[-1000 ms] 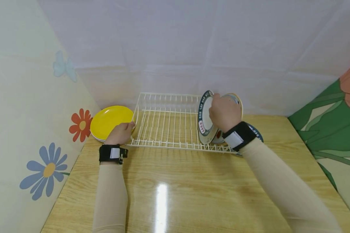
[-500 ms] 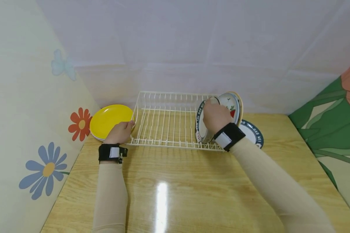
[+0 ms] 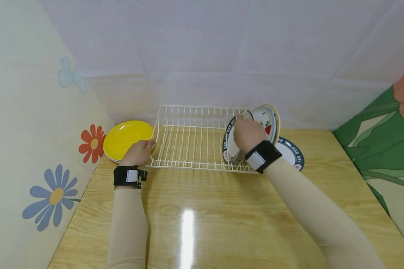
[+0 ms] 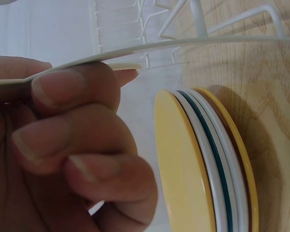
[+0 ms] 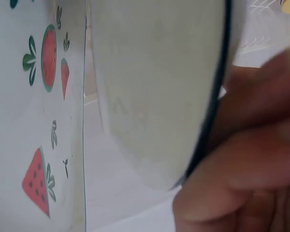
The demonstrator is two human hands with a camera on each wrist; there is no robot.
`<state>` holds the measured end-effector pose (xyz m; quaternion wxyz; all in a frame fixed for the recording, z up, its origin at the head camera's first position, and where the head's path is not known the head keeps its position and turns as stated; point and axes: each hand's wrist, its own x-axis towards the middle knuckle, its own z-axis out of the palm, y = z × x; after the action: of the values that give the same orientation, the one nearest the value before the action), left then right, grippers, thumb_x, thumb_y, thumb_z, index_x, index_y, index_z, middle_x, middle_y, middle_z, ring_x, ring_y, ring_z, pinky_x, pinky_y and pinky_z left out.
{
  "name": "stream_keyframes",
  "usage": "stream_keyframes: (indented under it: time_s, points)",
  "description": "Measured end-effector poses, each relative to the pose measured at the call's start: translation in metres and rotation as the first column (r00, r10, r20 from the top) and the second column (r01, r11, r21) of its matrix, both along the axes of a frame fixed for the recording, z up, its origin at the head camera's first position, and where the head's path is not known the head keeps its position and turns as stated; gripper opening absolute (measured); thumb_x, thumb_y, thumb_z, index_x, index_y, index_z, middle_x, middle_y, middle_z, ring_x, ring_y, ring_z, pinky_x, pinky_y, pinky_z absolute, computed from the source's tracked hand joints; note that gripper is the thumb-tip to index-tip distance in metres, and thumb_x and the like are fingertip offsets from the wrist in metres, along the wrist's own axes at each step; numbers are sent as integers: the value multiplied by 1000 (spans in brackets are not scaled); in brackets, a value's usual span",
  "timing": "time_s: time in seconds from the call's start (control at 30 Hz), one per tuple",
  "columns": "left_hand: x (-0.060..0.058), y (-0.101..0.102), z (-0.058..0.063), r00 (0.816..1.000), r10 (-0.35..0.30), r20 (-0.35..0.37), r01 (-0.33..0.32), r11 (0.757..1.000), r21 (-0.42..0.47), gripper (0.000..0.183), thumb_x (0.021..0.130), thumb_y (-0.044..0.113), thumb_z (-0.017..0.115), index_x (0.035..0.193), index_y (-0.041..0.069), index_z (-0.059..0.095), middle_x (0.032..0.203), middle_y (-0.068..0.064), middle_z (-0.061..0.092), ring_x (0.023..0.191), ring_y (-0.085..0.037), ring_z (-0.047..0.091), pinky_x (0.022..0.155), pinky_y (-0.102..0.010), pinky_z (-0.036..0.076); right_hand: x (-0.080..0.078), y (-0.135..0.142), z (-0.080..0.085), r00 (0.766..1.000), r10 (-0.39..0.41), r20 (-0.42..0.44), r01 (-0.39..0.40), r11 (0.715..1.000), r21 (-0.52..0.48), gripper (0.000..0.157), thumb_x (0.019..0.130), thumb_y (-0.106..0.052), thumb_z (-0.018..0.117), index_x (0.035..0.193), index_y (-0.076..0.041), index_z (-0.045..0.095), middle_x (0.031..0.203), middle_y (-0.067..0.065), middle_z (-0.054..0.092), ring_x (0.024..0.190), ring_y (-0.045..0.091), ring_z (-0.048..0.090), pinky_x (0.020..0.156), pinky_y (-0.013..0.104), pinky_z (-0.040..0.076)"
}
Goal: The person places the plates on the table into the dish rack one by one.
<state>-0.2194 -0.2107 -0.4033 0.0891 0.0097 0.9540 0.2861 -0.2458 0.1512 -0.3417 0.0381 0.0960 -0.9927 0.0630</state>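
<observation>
At the left end of the white wire dish rack [image 3: 188, 167], my left hand [image 3: 137, 153] grips the frame, its fingers curled round the wire in the left wrist view. My right hand [image 3: 250, 134] pinches the upper edge of a white plate [image 3: 233, 147] with a dark blue lettered rim. This plate stands on edge, leaning, in the right part of the rack; its pale underside [image 5: 154, 96] fills the middle of the right wrist view. Just right of it stands a watermelon-patterned plate [image 3: 262, 114], with a yellow-orange-rimmed plate [image 3: 277, 125] behind.
A stack of plates topped by a yellow plate [image 3: 126, 140] sits left of the rack by the flowered wall. Another blue-rimmed plate [image 3: 289, 154] lies flat on the wooden table [image 3: 161, 216] at right. A pale cloth wall [image 3: 202, 56] rises behind.
My right hand has moved left and down with the blue-rimmed plate, which now stands lower and farther from the watermelon plate. My left hand has stayed on the rack.
</observation>
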Motion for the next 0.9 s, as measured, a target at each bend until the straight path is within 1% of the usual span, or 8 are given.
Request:
stream_keyframes:
  time_s: [0.2,0.4,0.47,0.53,0.63,0.73,0.83,0.9]
  points:
    - [0,-3,-2,1000,-12,-7,12,1000,-2,59,114,41,24,129,-1,63,75,-6,44,78,-27,53,83,-42,42,7,4,3,1000,30,7,-29,998,-60,64,102,-21,61,149,17,39,69,17,62,49,25,54,40,35,40]
    - [-3,-5,-4,1000,-9,-2,9,1000,-8,58,114,42,26,125,-1,63,75,-6,44,75,-26,52,80,-41,42,17,14,11,999,39,8,-37,982,-187,63,104,-26,59,153,8,40,66,18,63,43,22,50,40,33,38]
    - [-3,-5,-5,1000,-7,-1,7,1000,-8,58,114,42,26,126,-1,63,75,-6,44,75,-26,52,80,-41,42,21,19,15,999,39,-5,-39,965,-261,60,104,-26,59,153,4,43,82,21,71,39,19,49,38,32,39]
    - [-3,-5,-5,1000,-10,1,10,1000,-6,59,114,42,25,134,0,61,76,-7,44,77,-26,53,81,-42,43,26,25,19,999,40,-25,-46,945,-325,57,105,-28,58,153,-1,47,102,24,75,36,17,45,38,32,38]
    - [-3,-5,-5,1000,-16,1,16,1000,-7,61,114,42,23,147,2,54,79,-7,46,86,-28,56,86,-43,43,35,36,27,997,27,-68,-53,905,-422,51,105,-31,58,150,-7,53,130,22,69,38,13,50,39,33,40]
    - [-3,-5,-6,1000,-19,0,19,1000,-5,61,114,42,22,154,3,47,81,-8,47,94,-29,57,91,-45,43,44,52,32,992,-3,-123,-63,850,-523,47,105,-31,59,148,-11,56,128,19,71,46,11,58,41,31,42]
    - [-3,-6,-7,1000,-24,-4,24,1000,-1,60,114,41,22,154,3,47,81,-8,46,92,-29,56,91,-45,43,51,72,34,983,-75,-169,-52,766,-640,44,104,-30,61,146,-17,59,126,16,71,52,10,63,43,27,46]
    - [-3,-6,-8,1000,-29,-6,29,1000,2,59,114,40,22,154,3,47,80,-8,45,84,-27,54,91,-45,43,54,90,33,973,-140,-181,-30,706,-708,43,105,-30,61,146,-19,59,122,6,72,52,9,63,44,24,48]
